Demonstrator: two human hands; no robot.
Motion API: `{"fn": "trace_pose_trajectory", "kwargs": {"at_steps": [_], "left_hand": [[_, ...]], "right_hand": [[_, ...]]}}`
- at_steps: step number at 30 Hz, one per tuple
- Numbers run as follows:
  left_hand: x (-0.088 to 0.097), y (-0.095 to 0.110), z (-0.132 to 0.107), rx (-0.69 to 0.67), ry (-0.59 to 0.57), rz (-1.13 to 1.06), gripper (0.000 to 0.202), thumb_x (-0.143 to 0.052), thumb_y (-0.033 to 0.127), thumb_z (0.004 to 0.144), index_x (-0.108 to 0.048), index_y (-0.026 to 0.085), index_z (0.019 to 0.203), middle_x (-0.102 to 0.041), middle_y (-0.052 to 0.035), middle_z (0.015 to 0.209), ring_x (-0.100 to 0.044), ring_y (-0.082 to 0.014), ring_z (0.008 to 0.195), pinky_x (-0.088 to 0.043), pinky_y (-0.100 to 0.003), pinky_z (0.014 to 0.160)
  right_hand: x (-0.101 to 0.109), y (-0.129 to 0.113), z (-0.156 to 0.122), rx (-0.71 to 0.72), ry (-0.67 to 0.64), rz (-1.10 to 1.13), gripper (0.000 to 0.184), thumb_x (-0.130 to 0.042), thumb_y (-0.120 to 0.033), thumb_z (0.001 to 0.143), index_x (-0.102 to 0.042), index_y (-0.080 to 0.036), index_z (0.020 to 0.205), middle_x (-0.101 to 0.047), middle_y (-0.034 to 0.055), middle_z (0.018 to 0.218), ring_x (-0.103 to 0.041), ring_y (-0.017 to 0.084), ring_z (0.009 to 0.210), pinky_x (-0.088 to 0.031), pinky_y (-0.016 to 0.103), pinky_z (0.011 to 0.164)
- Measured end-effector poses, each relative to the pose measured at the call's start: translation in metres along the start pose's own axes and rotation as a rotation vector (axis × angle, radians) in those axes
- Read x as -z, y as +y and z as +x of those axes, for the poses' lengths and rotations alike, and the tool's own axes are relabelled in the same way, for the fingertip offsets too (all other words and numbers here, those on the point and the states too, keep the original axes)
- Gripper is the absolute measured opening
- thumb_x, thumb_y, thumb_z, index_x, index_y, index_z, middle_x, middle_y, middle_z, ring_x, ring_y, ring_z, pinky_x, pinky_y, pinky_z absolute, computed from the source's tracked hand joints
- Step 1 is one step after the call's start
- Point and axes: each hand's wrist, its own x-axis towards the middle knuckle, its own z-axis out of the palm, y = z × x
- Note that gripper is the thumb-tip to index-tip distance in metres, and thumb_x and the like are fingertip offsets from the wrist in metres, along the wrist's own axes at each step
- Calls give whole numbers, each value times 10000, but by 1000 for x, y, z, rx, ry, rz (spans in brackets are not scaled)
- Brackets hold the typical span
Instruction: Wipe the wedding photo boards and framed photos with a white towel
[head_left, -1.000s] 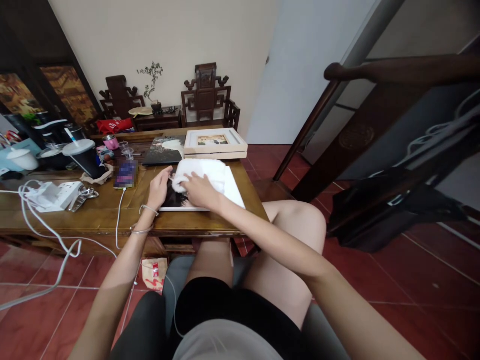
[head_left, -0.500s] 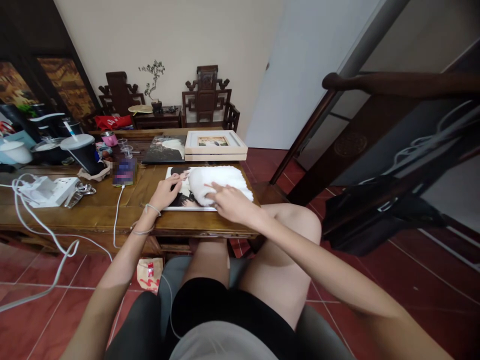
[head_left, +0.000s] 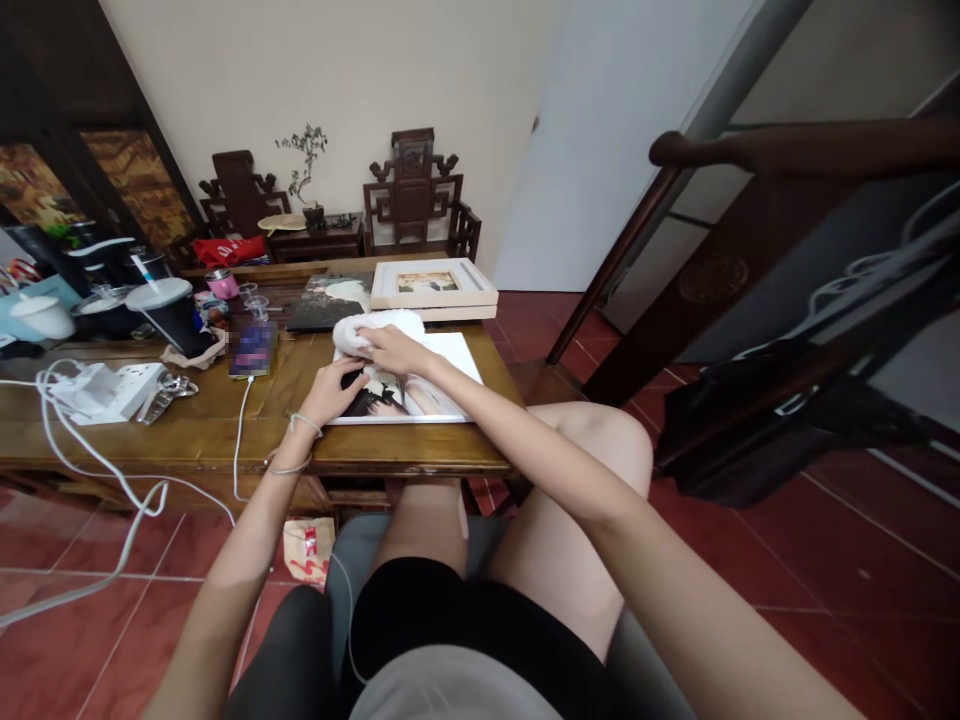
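Note:
A flat photo panel point(head_left: 459, 362) with a white border lies near the table's front edge, its printed picture partly covered by my hands. Across its upper left part rests a bunched, fluffy white cloth point(head_left: 401, 320). My right hand point(head_left: 395, 352) grips this cloth from above, the fingers pressed into it. At the panel's left side my left hand point(head_left: 336, 390) lies on the surface, fingers stretched out and holding nothing; the cloth is just above its fingertips.
Behind the panel are a dark picture board point(head_left: 330, 302) and stacked light frames point(head_left: 435, 300). Leftward are a charging phone point(head_left: 253, 350), a lidded drink cup point(head_left: 169, 318), a power strip point(head_left: 124, 392) and loose cables. A wooden chair point(head_left: 705, 270) stands at right.
My right hand has slid the white cloth from the panel's right half to its upper left, uncovering the right part. My left hand stays nearly in place.

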Motion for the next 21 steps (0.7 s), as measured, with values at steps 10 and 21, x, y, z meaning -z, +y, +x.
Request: {"fn": "trace_pose_trajectory", "kwargs": {"at_steps": [10, 21], "left_hand": [[-2, -5, 0, 31, 21, -32, 330, -592, 350, 885, -742, 162, 1112, -684, -105, 1292, -553, -258, 1326, -389, -408, 1156], [-1, -7, 4, 28, 13, -36, 289, -596, 306, 854, -738, 170, 1065, -678, -106, 1306, -561, -272, 1318, -382, -427, 1161]], "right_hand": [[46, 51, -107, -133, 7, -134, 228, -407, -144, 895, -617, -150, 984, -714, 141, 909, -658, 307, 858, -481, 429, 823], [29, -3, -175, 150, -66, -189, 265, -428, -81, 856, -641, -162, 992, -619, 207, 1331, -382, 326, 1436, -294, 592, 1130]]}}
